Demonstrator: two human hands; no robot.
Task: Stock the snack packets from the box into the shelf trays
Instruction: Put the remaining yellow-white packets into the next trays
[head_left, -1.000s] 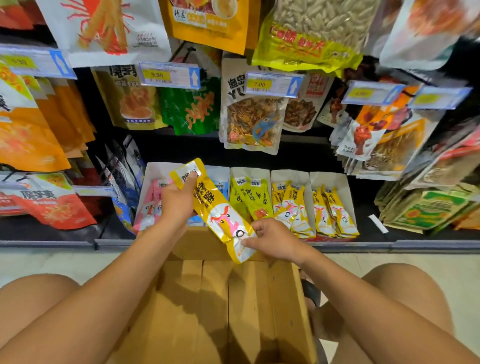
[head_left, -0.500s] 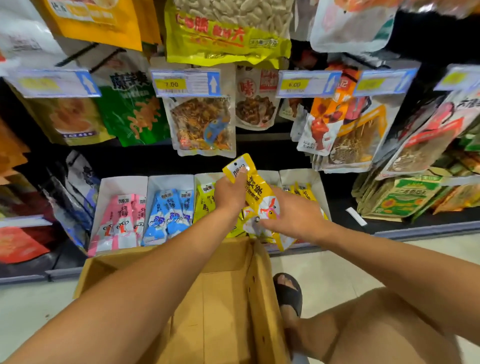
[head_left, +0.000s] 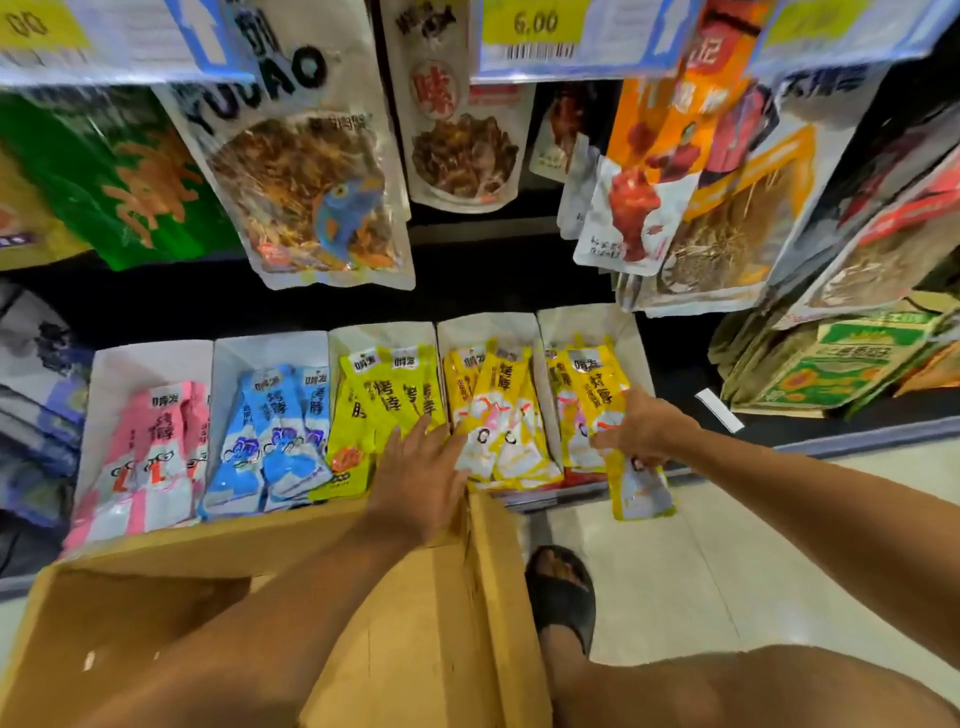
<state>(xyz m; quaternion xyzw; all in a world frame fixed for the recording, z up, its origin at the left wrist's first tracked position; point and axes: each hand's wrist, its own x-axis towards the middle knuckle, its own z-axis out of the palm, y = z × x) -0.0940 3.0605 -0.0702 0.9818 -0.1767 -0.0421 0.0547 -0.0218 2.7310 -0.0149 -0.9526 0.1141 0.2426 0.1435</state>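
The yellow packet (head_left: 641, 488) now lies at the front of the rightmost tray (head_left: 587, 327), its lower end hanging past the shelf edge (head_left: 810, 446). It is pinched by the right hand (head_left: 644, 428) alone, whereas half a second ago both hands held it in mid-air above the box (head_left: 156, 545). The left hand (head_left: 421, 467) has let go and is spread flat with straight fingers over the neighbouring yellow packets (head_left: 498, 415), seemingly touching them, though blur makes contact hard to confirm. This packet looks nearly stocked and only needs sliding fully in.
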